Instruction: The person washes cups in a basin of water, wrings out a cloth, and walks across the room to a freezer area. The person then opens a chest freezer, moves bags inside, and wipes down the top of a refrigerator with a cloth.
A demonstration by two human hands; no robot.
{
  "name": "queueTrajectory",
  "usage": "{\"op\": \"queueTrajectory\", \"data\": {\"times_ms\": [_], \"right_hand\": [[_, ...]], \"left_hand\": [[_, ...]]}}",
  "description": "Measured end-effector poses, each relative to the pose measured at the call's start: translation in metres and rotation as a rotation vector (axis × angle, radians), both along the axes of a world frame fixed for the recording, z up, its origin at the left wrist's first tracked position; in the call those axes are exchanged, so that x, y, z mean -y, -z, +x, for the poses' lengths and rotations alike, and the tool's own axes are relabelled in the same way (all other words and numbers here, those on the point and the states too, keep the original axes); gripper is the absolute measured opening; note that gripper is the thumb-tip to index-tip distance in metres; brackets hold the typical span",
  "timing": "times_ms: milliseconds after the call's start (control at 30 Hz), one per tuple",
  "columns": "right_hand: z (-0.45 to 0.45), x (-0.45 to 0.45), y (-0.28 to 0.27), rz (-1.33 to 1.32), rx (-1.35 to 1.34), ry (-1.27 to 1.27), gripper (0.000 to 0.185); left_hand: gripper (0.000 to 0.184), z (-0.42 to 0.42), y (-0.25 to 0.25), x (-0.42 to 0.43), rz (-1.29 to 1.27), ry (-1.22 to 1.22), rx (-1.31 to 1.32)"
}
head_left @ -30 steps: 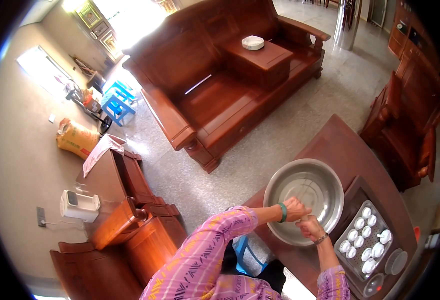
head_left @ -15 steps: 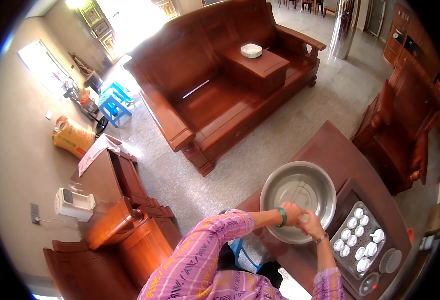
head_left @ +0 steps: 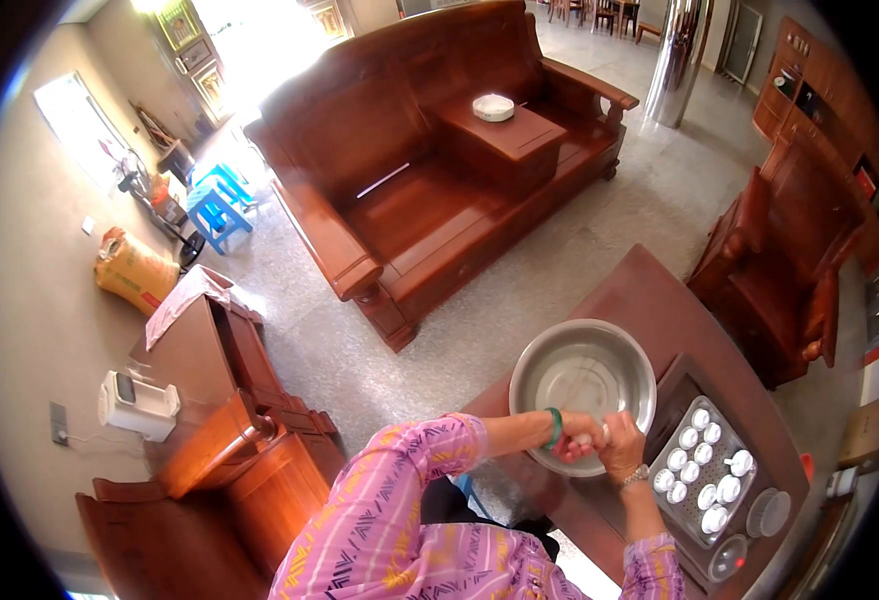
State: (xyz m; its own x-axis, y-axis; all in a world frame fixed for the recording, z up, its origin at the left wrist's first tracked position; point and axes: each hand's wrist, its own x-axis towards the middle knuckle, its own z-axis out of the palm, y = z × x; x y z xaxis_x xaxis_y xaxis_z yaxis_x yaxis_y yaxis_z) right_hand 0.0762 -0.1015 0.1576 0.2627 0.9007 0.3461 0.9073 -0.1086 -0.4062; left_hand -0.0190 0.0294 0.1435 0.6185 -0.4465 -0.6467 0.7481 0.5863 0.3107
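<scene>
Over the near side of the round metal basin (head_left: 529,385), the person's left grip (head_left: 574,429) and right grip (head_left: 620,447) meet, knuckles close together. Both are clenched, with fingers curled on a small pale piece (head_left: 590,438) that shows only in part between them; its exact shape and material cannot be determined. Governing relation: the piece lies to the right of the left grip and to the left of the right grip, at the fingers of each, so neither is clearly nearer. Its long axis is covered by the fingers and cannot be read. The left forearm, fitted with a green bangle (head_left: 554,428), enters from the left, roughly level across the view; the right forearm, fitted with a wristwatch (head_left: 637,474), rises from below, so the two approach at a marked angle. The basin stands on the brown worktop (head_left: 628,295), its pale interior visible beyond the fingers. To the right of the basin, just beside it, sits a perforated metal tray (head_left: 693,494) carrying white cups (head_left: 702,417); the right grip is the nearer of the two to this tray. Adjacent to the tray's near right end are two round containers (head_left: 769,512), both clear of the hands.
</scene>
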Motion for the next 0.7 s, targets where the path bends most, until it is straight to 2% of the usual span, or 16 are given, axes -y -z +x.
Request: {"op": "queueTrajectory", "data": {"times_ms": [67, 167, 233, 333, 400, 500, 567, 600, 667, 700], "right_hand": [[0.003, 0.001, -0.004, -0.001, 0.073, -0.060, 0.024], [0.005, 0.001, -0.017, -0.080, 0.094, -0.086, 0.022], [0.011, 0.002, -0.017, -0.113, 0.096, -0.103, 0.021], [0.015, 0.003, -0.022, -0.161, 0.132, -0.144, 0.014], [0.018, 0.006, -0.020, -0.206, 0.172, -0.147, 0.015], [0.017, 0.005, -0.031, -0.424, 0.165, -0.081, 0.012], [0.017, 0.002, -0.030, -0.495, 0.117, -0.034, 0.007], [0.017, 0.000, -0.030, -0.513, 0.096, -0.008, 0.007], [0.013, -0.002, -0.035, -0.538, 0.067, 0.031, 0.008], [0.011, -0.005, -0.038, -0.507, 0.021, 0.039, 0.010]], "left_hand": [[0.009, -0.003, -0.003, 0.001, -0.080, 0.039, 0.041], [0.008, -0.003, -0.011, -0.002, -0.145, 0.089, 0.040], [0.018, -0.003, -0.016, -0.002, -0.002, 0.164, 0.144], [0.022, 0.003, -0.005, -0.006, 0.041, 0.300, 0.213], [0.022, -0.001, -0.024, -0.006, 0.360, 0.323, 0.247], [0.025, 0.004, -0.031, -0.010, 0.538, 0.415, 0.308], [0.029, 0.007, -0.032, -0.005, 1.047, 0.495, 0.429], [0.027, 0.007, -0.014, -0.005, 1.319, 0.422, 0.617], [0.019, 0.006, -0.028, -0.003, 1.650, 0.407, 0.630], [0.019, 0.008, -0.027, -0.004, 1.634, 0.419, 0.642]]}}
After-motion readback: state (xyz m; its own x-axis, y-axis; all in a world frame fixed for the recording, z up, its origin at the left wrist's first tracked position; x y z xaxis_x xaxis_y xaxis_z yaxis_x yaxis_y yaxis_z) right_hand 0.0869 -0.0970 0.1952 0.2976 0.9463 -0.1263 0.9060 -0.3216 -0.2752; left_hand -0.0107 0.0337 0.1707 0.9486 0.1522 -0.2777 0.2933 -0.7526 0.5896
